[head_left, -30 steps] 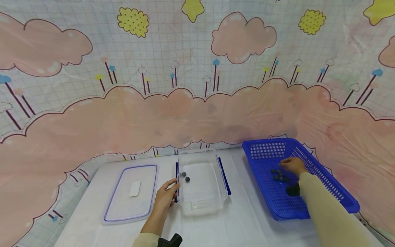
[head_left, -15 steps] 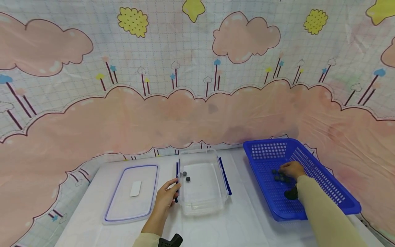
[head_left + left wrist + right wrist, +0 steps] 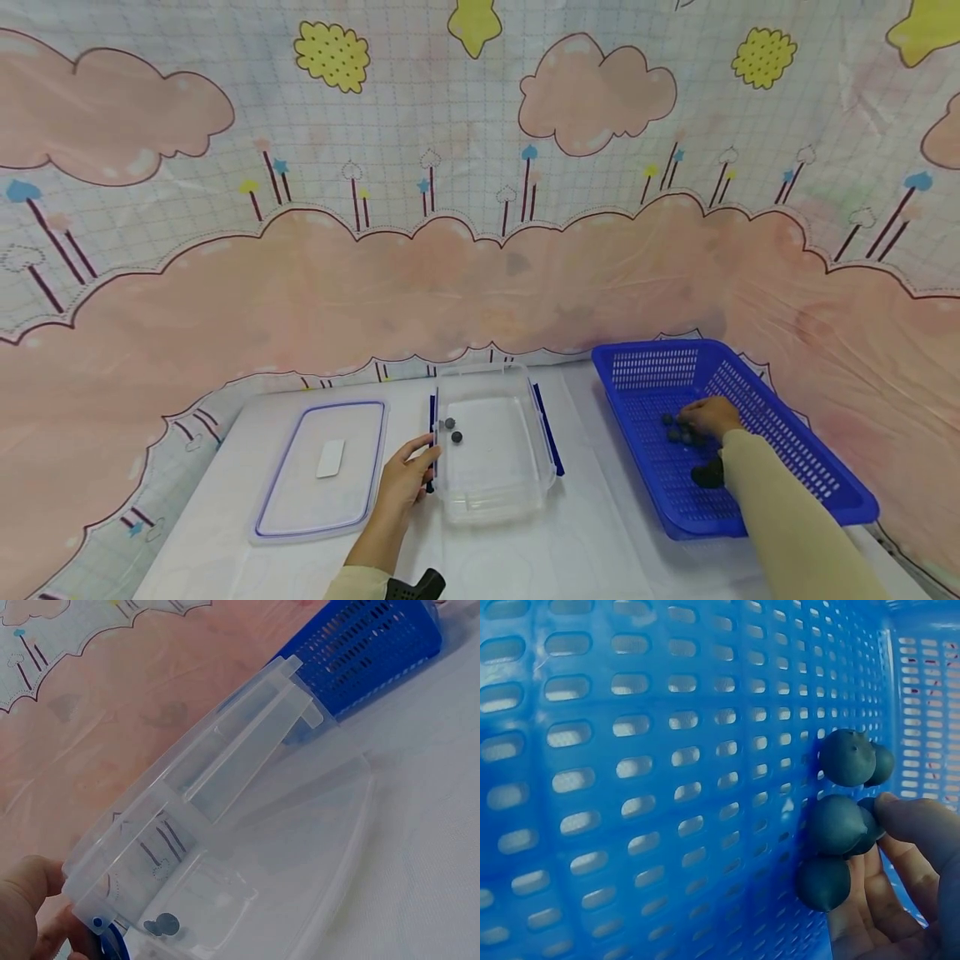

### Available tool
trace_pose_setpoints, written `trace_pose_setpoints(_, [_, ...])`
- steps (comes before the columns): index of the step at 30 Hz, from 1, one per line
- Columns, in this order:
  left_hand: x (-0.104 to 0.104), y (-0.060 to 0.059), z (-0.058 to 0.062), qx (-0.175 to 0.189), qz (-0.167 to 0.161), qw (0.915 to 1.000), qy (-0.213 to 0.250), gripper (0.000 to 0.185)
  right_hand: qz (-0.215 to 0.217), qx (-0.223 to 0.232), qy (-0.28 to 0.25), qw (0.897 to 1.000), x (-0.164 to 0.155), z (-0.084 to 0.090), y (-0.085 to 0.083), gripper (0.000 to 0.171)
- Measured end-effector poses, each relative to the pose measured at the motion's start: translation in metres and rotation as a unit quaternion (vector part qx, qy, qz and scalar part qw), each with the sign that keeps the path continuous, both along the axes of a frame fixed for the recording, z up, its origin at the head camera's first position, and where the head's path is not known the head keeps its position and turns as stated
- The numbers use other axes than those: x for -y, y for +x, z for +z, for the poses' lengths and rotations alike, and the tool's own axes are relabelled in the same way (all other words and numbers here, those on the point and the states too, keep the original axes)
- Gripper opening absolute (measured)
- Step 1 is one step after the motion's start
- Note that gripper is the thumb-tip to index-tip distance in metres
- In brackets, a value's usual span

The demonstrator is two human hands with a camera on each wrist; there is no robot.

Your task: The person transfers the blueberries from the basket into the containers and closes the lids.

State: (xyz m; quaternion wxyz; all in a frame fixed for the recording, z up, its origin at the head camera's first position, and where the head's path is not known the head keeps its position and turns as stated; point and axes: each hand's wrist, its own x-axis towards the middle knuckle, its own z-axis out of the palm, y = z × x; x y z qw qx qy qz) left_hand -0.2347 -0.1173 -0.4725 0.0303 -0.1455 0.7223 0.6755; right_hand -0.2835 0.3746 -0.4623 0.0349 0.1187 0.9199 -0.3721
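Observation:
A blue slotted basket [image 3: 675, 492] stands at the right, with several small dark round blueberries [image 3: 838, 825] on its floor. My right hand [image 3: 712, 415] reaches down among them. In the right wrist view, its thumb and fingers pinch one blueberry [image 3: 868, 834], partly hidden behind another. My left hand [image 3: 405, 475] grips the left side of a clear plastic box [image 3: 495, 500], thumb at the rim and fingers by the blue latch [image 3: 114, 943]. Two blueberries [image 3: 457, 437] lie in the box near that side.
A clear lid [image 3: 300, 500] with a blue seal and a white label [image 3: 330, 458] lies left of the box on the white table [image 3: 585, 550]. A second blue latch [image 3: 548, 429] sticks out from the box's right side. A patterned cloth [image 3: 480, 292] hangs behind.
My right hand has lowered slightly onto the blueberries in the basket and now pinches among them. The left hand has kept its hold on the box.

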Motion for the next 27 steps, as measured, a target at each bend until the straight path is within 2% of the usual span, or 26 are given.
trace_pose_setpoints(8, [-0.001, 0.0, -0.001, 0.001, 0.0, 1.0, 0.0, 0.043, 0.009, -0.025, 0.008, 1.0, -0.001, 0.003, -0.002, 0.034])
trace_pose_setpoints(18, [0.0, 0.001, 0.002, 0.008, -0.002, 1.0, -0.006, 0.043, 0.017, -0.062, 0.0, 0.998, 0.009, 0.019, -0.007, 0.041])
trace_pose_setpoints(22, [0.0, 0.001, 0.003, 0.009, -0.003, 0.9999, -0.01, 0.042, 0.025, -0.058, -0.047, 0.997, 0.018, 0.026, -0.007, 0.044])
trace_pose_setpoints(27, [0.0, 0.001, 0.003, 0.005, -0.003, 0.9999, -0.01, 0.041, 0.041, -0.056, -0.116, 0.991, 0.032, 0.037, -0.008, 0.048])
